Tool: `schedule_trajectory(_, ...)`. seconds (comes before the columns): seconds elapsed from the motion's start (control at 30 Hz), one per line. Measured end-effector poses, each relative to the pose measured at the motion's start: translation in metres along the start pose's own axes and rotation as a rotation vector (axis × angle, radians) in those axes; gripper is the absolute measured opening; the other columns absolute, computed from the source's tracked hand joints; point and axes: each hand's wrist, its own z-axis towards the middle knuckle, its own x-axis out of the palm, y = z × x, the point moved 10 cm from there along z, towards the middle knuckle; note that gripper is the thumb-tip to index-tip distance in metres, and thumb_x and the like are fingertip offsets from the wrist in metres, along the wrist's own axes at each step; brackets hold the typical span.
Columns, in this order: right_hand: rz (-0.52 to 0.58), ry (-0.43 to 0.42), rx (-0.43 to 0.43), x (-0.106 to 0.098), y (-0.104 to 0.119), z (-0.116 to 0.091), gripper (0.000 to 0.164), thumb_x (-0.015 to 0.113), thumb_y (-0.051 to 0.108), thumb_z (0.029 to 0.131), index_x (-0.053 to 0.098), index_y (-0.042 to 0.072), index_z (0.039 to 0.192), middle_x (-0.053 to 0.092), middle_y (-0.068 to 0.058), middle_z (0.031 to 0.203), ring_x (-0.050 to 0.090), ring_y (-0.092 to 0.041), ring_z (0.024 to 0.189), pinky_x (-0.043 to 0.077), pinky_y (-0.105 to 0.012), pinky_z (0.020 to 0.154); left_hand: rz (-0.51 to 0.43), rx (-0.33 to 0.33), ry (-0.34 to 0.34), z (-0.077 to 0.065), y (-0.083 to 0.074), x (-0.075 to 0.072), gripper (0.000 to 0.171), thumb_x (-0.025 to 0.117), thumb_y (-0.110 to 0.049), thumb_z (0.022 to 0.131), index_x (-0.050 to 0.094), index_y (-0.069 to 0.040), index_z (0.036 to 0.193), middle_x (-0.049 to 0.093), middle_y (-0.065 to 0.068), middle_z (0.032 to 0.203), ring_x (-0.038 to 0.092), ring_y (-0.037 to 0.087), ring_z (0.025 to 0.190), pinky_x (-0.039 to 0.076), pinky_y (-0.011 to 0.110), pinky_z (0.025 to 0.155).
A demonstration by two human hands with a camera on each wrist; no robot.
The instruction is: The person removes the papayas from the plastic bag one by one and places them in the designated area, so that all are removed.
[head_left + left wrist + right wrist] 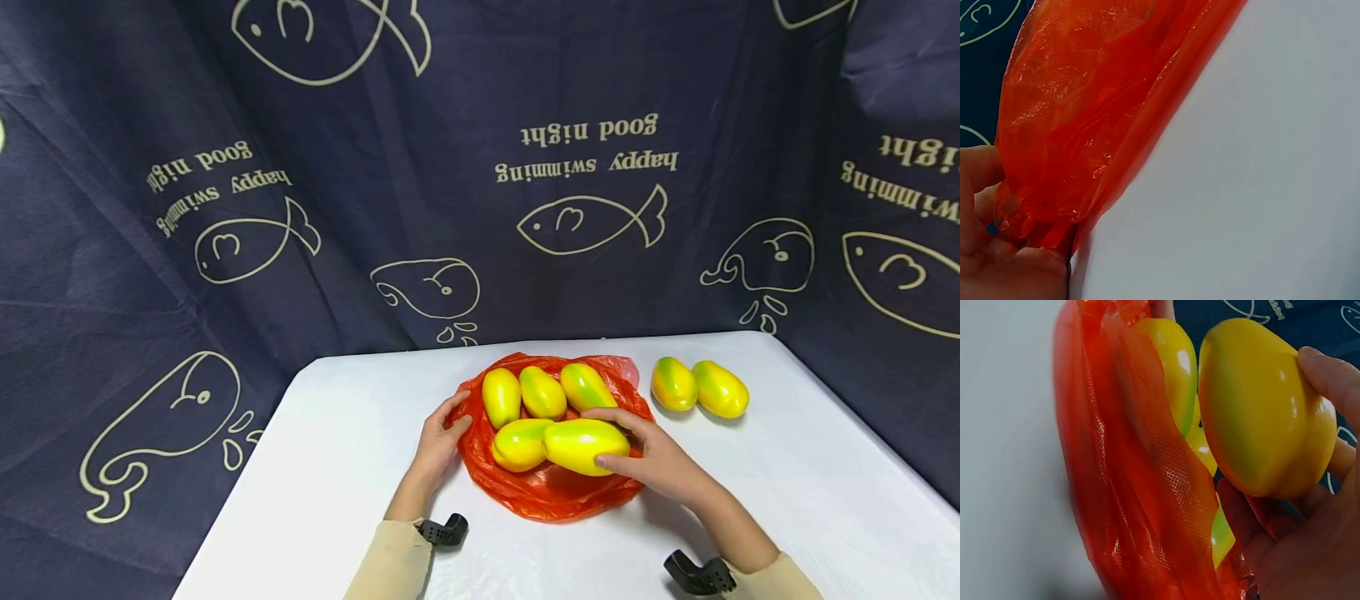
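Note:
A red plastic bag (540, 492) lies opened out on the table, and several yellow-green mangoes (501, 397) sit in it. My right hand (660, 462) grips one mango (585, 447) by its right end, thumb on the near side and fingers on the far side. In the right wrist view that mango (1266, 412) is above the bag's rim, beside the others. My left hand (437, 442) is at the bag's left edge. The left wrist view has its thumb and fingers (982, 167) pinching the crumpled red film (1085, 125).
Two more mangoes (673, 384) lie side by side on the white table (330, 467), right of the bag. A dark blue curtain (450, 167) with fish and whale drawings hangs behind the table and along its sides.

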Motion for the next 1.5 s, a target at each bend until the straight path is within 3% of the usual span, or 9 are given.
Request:
schedule_trajectory(0.3,-0.050,-0.120,-0.025,-0.020,0.005,0.000,0.056,0.076,0.030,0.087,0.055,0.027,0.138,0.058,-0.007,0.136,0.052,-0.028,0.117,0.054,-0.018,0.090,-0.003,-0.013,0.002,-0.001,0.001,-0.001,0.046,0.055,-0.009,0.099,0.053,-0.016,0.145,0.045,0.010,0.155,0.041,0.032,0.144,0.040,0.047,0.117)
schedule_trajectory(0.5,-0.036,-0.208,0.007,-0.032,0.004,-0.002,0.059,0.075,0.032,0.088,0.052,0.022,0.141,0.056,-0.011,0.137,0.052,-0.030,0.118,0.053,-0.013,0.085,-0.001,-0.019,0.002,-0.001,0.002,0.000,0.046,0.056,-0.010,0.099,0.054,-0.017,0.144,0.045,0.009,0.155,0.041,0.031,0.144,0.041,0.046,0.116)
schedule_trajectory(0.8,-0.101,-0.356,0.005,-0.054,0.005,-0.009,0.060,0.072,0.030,0.092,0.048,0.019,0.146,0.053,-0.007,0.142,0.048,-0.010,0.114,0.046,-0.007,0.089,-0.011,-0.025,0.008,0.000,0.003,0.002,0.046,0.055,-0.010,0.099,0.053,-0.017,0.145,0.043,0.009,0.157,0.039,0.031,0.146,0.041,0.045,0.116)
schedule_trajectory(0.93,-0.108,-0.403,0.024,-0.062,0.003,-0.012,0.061,0.070,0.032,0.093,0.047,0.018,0.147,0.052,-0.008,0.143,0.047,-0.009,0.114,0.045,-0.004,0.087,-0.005,-0.021,0.006,0.000,0.003,0.002,0.046,0.055,-0.009,0.099,0.053,-0.016,0.145,0.043,0.010,0.156,0.040,0.032,0.145,0.041,0.045,0.116)
schedule_trajectory(1.07,-0.095,-0.427,0.055,-0.068,0.002,-0.015,0.063,0.069,0.035,0.093,0.045,0.018,0.149,0.049,-0.011,0.146,0.046,-0.015,0.117,0.043,0.000,0.085,0.001,-0.021,0.005,0.000,0.003,0.001,0.046,0.055,-0.009,0.099,0.053,-0.016,0.145,0.043,0.010,0.156,0.040,0.032,0.144,0.042,0.045,0.115)
schedule_trajectory(1.33,-0.049,-0.532,0.076,-0.085,0.000,-0.016,0.059,0.066,0.034,0.096,0.045,0.020,0.149,0.050,-0.011,0.145,0.044,-0.003,0.111,0.043,0.001,0.083,-0.006,-0.012,0.000,0.000,0.004,0.000,0.046,0.055,-0.008,0.099,0.053,-0.015,0.144,0.044,0.011,0.155,0.041,0.032,0.144,0.041,0.046,0.116)
schedule_trajectory(1.5,-0.012,-0.624,0.118,-0.097,-0.008,-0.020,0.057,0.066,0.034,0.096,0.048,0.022,0.148,0.050,-0.007,0.140,0.044,-0.003,0.110,0.042,0.001,0.082,-0.010,-0.004,0.001,0.001,0.003,0.000,0.046,0.055,-0.008,0.099,0.054,-0.016,0.144,0.045,0.010,0.155,0.041,0.031,0.144,0.040,0.047,0.117)
